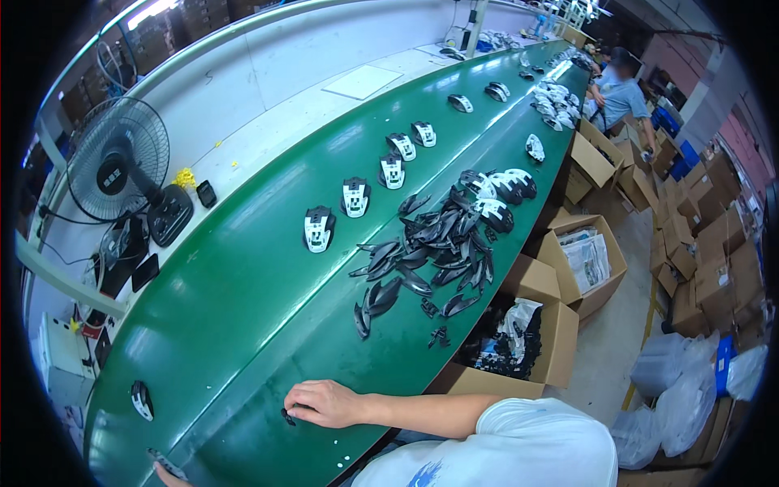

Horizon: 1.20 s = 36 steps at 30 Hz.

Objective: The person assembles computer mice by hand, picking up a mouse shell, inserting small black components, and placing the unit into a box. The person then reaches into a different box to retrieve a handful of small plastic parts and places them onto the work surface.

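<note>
My right hand (323, 404) is over the green conveyor belt, its fingers closed on a small black plastic part (288, 416). At the lower left edge, only some fingers of my left hand (169, 479) show, gripping a grey-and-black mouse shell (166, 463). Just beyond it, a black-and-white mouse shell (142, 400) lies on the belt. Farther along stand several white-and-black mouse shells (355, 197) in a loose line. A heap of curved black plastic pieces (442, 235) lies to the right of them, with small black clips (438, 337) at its near edge.
A black fan (118, 170) stands on the white ledge at left. Open cardboard boxes (560, 341) with parts and bags line the belt's right side. A co-worker (621, 93) in a light blue shirt is at the far right. Stacked cartons (722, 260) and plastic bags (669, 390) stand beyond the aisle.
</note>
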Tool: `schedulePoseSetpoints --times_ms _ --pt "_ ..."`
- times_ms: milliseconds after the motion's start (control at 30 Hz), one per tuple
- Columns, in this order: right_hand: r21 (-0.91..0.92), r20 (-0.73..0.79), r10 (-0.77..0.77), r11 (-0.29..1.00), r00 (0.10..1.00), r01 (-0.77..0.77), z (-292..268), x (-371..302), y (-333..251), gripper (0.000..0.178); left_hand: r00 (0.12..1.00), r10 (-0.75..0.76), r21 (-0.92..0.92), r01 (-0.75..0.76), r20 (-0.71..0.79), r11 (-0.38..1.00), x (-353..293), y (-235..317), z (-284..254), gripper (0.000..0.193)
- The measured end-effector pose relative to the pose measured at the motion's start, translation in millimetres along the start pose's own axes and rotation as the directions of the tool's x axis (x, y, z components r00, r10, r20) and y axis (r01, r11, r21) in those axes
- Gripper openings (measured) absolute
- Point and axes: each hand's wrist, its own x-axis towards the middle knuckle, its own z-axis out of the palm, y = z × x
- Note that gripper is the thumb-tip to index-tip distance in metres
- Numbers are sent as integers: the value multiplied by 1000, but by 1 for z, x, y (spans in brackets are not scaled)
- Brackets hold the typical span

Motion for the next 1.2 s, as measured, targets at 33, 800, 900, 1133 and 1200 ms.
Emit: schedulePoseSetpoints --times_ms 33,800,900,1133,1200 --pt "41 -14 -21 999 1000 21 -2 3 -5 16 999 -20 -29 19 -27 999 -45 20 6 64" --pt "-228 52 -222 947 974 228 -57 21 -136 19 481 -42 -401 772 876 494 -240 26 120 53" --pt "-370 172 -258 877 951 305 -40 26 -143 18 516 -48 -407 726 855 555 -244 26 115 54" --pt "-499 307 -266 773 914 393 -16 32 -144 24 579 -84 -400 654 811 642 -245 27 100 55" --pt "-451 350 -266 792 898 411 -19 36 -143 25 572 -103 -396 675 814 623 -243 21 94 55"
